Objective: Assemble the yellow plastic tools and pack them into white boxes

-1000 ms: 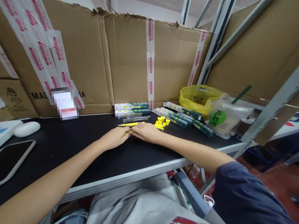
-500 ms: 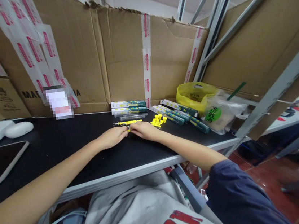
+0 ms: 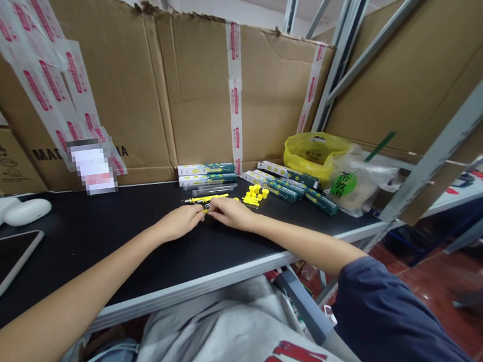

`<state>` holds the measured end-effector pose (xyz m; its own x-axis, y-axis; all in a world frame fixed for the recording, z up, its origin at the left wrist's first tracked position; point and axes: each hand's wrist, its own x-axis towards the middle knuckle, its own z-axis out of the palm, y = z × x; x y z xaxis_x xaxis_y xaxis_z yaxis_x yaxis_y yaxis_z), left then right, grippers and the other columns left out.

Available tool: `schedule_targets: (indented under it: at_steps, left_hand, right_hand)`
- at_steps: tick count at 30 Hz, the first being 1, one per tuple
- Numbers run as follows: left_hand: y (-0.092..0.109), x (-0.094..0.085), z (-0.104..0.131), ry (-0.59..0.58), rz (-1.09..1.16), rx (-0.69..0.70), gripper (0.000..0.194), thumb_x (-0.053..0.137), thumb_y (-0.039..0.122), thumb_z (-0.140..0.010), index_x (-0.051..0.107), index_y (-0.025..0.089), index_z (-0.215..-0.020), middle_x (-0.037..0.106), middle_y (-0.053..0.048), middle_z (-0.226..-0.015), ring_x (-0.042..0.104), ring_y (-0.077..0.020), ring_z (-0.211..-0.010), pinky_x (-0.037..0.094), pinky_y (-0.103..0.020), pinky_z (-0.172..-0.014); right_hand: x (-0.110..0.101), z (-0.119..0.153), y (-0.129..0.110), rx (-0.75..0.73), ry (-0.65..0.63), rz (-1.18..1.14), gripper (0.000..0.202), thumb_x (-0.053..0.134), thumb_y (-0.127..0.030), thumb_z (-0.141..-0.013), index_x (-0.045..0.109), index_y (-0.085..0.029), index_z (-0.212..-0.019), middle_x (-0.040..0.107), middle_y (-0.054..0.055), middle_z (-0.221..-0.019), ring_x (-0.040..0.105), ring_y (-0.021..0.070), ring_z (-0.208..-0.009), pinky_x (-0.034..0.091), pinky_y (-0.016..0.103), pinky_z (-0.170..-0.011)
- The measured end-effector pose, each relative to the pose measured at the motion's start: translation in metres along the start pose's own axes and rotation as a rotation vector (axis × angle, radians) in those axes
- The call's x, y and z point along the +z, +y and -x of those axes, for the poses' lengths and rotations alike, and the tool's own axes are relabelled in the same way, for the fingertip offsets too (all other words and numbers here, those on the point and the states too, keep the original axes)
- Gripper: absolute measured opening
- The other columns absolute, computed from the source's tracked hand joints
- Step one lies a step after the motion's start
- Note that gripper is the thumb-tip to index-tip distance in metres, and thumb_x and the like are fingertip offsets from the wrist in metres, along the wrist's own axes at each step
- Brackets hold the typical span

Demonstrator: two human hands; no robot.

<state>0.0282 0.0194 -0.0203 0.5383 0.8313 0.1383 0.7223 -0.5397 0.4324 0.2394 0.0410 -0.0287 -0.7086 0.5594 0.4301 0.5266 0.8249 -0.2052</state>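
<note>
Yellow shows between the fingertips: a small yellow piece (image 3: 205,210), low over the black tabletop (image 3: 118,219), mostly covered by fingers, so its full shape escapes me. Left hand (image 3: 183,220): thumb and fingers pressed together, pinching the piece, as far as I can make out from my remote post. Right hand (image 3: 232,212): fingers curled down at the other end; whether they grip it or merely touch it, I cannot tell. Step in hand, my judgement: close two-handed work on this one piece, fitting or parting unclear. Next move calls for, I reckon, a firm left hold, both hands kept in line, and small, light finger motion on the right. Just beyond the fingers lies a yellow pen-like item (image 3: 211,198), roughly crosswise. Near the right hand I log a heap of loose yellow parts (image 3: 254,194). Behind, clear tubes (image 3: 214,190), then stacked slim boxes (image 3: 206,172) by the cardboard wall (image 3: 199,92). Farther right, more slim boxes at a slant (image 3: 281,188), a yellow bag (image 3: 304,158) and a clear bag (image 3: 360,198). Well apart on the left, a phone (image 3: 3,266).
</note>
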Motion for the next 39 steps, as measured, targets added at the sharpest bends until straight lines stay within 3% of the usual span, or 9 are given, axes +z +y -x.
schedule_targets:
  at_steps: [10,14,19,27,39]
  left_hand:
    - [-0.001,-0.002,-0.001,-0.028,0.084,0.013,0.03,0.038,0.039,-0.09,0.058,0.02,-0.076,0.064,-0.003,-0.07,0.061,-0.0195,-0.069,0.044,-0.03,-0.07]
    - [0.0,-0.003,-0.001,-0.035,0.058,-0.005,0.029,0.038,0.037,-0.089,0.059,0.02,-0.077,0.064,-0.003,-0.071,0.06,-0.0196,-0.07,0.044,-0.03,-0.07]
    - [0.001,-0.002,0.001,-0.042,0.027,-0.018,0.029,0.039,0.037,-0.09,0.06,0.02,-0.08,0.066,-0.004,-0.074,0.061,-0.02,-0.071,0.043,-0.03,-0.069]
    - [0.003,-0.004,0.002,-0.03,-0.005,-0.016,0.028,0.039,0.035,-0.089,0.059,0.02,-0.078,0.066,-0.004,-0.074,0.062,-0.02,-0.072,0.042,-0.029,-0.069]
    - [0.003,-0.002,0.001,-0.039,0.09,-0.004,0.03,0.04,0.04,-0.089,0.058,0.02,-0.075,0.064,-0.002,-0.07,0.059,-0.0185,-0.068,0.043,-0.029,-0.068]
  right_hand:
    - [-0.002,-0.001,0.002,-0.016,-0.017,-0.062,0.012,0.06,-0.016,-0.09,0.054,-0.018,-0.08,0.063,0.001,-0.08,0.054,0.0126,-0.071,0.034,0.022,-0.064]
    - [0.0,0.0,-0.003,0.066,0.004,-0.092,0.014,0.061,-0.016,-0.088,0.051,-0.018,-0.078,0.06,-0.001,-0.075,0.051,0.011,-0.065,0.031,0.022,-0.061]
    - [0.01,0.0,0.0,0.153,0.068,-0.287,0.018,0.064,-0.021,-0.085,0.05,-0.018,-0.076,0.06,-0.002,-0.07,0.053,0.0111,-0.063,0.035,0.022,-0.06]
    - [0.013,-0.001,0.0,0.28,0.045,-0.522,0.022,0.066,-0.025,-0.084,0.047,-0.019,-0.074,0.058,-0.004,-0.062,0.055,0.0111,-0.059,0.039,0.022,-0.059]
    - [0.001,-0.004,0.006,0.17,-0.037,-0.571,0.025,0.07,-0.027,-0.083,0.05,-0.017,-0.071,0.06,-0.003,-0.063,0.055,0.0112,-0.059,0.041,0.023,-0.061]
